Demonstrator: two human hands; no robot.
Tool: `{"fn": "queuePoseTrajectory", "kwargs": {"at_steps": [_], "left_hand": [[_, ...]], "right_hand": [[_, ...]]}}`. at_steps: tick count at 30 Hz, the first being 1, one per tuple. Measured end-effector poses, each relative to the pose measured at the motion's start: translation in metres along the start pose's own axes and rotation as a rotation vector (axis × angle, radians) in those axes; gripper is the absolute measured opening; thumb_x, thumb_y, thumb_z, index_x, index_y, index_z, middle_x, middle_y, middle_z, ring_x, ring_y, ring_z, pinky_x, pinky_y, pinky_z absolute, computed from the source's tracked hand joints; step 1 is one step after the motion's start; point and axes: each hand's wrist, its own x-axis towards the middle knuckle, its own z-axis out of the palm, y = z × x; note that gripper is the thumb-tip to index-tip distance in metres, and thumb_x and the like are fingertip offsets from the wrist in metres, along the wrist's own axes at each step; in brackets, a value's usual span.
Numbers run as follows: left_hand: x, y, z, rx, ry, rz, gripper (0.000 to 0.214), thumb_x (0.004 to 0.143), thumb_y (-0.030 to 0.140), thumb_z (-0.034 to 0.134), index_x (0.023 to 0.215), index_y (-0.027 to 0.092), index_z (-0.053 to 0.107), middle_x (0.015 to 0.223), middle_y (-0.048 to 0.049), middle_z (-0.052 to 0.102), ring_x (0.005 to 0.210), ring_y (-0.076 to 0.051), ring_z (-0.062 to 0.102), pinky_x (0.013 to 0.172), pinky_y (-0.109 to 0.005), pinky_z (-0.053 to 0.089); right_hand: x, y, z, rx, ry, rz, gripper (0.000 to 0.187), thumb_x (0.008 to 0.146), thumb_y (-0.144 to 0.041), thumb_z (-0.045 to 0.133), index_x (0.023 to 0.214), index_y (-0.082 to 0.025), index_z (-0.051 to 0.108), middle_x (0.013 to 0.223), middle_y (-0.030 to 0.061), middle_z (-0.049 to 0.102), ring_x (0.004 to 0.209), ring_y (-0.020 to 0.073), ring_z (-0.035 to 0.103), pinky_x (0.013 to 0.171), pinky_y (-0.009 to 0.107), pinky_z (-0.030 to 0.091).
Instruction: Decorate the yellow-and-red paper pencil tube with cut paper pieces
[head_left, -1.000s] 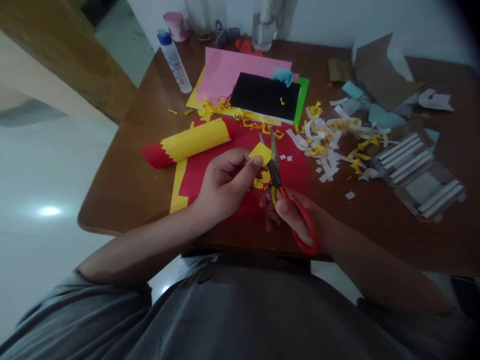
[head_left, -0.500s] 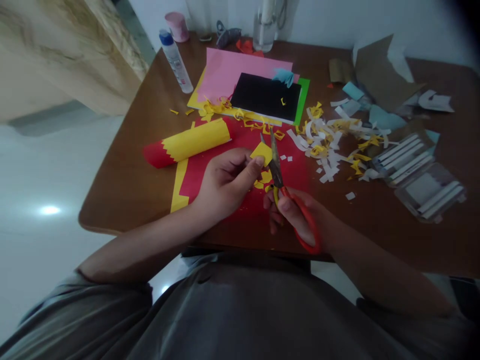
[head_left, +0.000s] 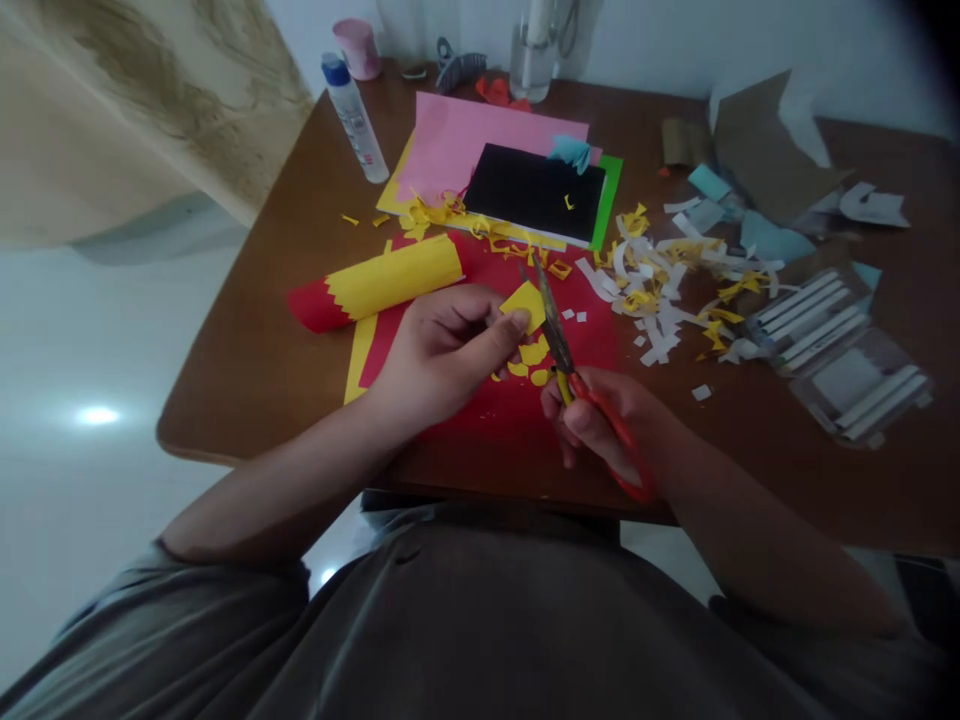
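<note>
Above the red sheet (head_left: 592,345), near the front edge of the brown table (head_left: 240,360), pinching a small yellow paper piece (head_left: 519,300) between thumb and fingers of the left hand (head_left: 450,350). Gripping the scissors (head_left: 553,325) with the right hand (head_left: 615,410), with thumb and fingers wrapped about the orange-red handles. Pointing the blades away from the body, slightly parted, at the right side of the yellow piece; perhaps catching paper between them, though hard to tell in such dim light. Holding both above some yellow cut-outs (head_left: 534,352) on the red sheet, with 2 white squares (head_left: 581,317) just to the right.

Off to the left, lying at a slant, a yellow-and-red roll (head_left: 397,275) with a jagged edge. Farther back, a glue bottle (head_left: 360,130) with a blue cap, near a pink cup (head_left: 358,50). Behind the red sheet, a pink sheet (head_left: 469,125) partly under a black rectangle (head_left: 532,190), with yellow trimmings (head_left: 480,228) along the near edge. To the right, mixed white and yellow scraps (head_left: 660,325) beside an opened clear case (head_left: 859,375) of white strips.
</note>
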Motion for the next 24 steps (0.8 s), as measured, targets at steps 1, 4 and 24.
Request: {"fn": "queuePoseTrajectory", "kwargs": {"at_steps": [1,4,24], "left_hand": [[0.0,0.0,-0.002,0.005,-0.006,-0.004,0.054,0.099,0.066,0.093,0.074,0.021,0.077,0.067,-0.0044,0.074,0.057,-0.014,0.061,0.055,-0.03,0.045],[0.001,-0.001,-0.006,0.03,-0.032,-0.003,0.05,0.1,0.061,0.094,0.074,0.022,0.078,0.067,-0.0044,0.075,0.056,-0.015,0.063,0.053,-0.03,0.047],[0.017,0.012,-0.038,0.035,-0.341,-0.039,0.032,0.098,0.039,0.098,0.077,0.02,0.083,0.068,-0.0055,0.077,0.057,-0.014,0.067,0.054,-0.024,0.052]], "right_hand": [[0.0,0.0,-0.001,0.0,-0.005,0.012,0.075,0.091,-0.098,0.08,0.1,-0.025,0.068,0.073,-0.0053,0.058,0.06,0.0161,0.06,0.062,0.034,0.055],[-0.001,-0.002,-0.004,-0.015,-0.028,0.046,0.073,0.093,-0.096,0.08,0.099,-0.024,0.067,0.071,-0.0053,0.059,0.06,0.0165,0.062,0.061,0.033,0.051],[-0.005,-0.017,-0.015,-0.146,-0.116,0.094,0.084,0.087,-0.107,0.073,0.099,-0.024,0.066,0.075,-0.0027,0.062,0.062,0.0172,0.063,0.063,0.033,0.05]]}}
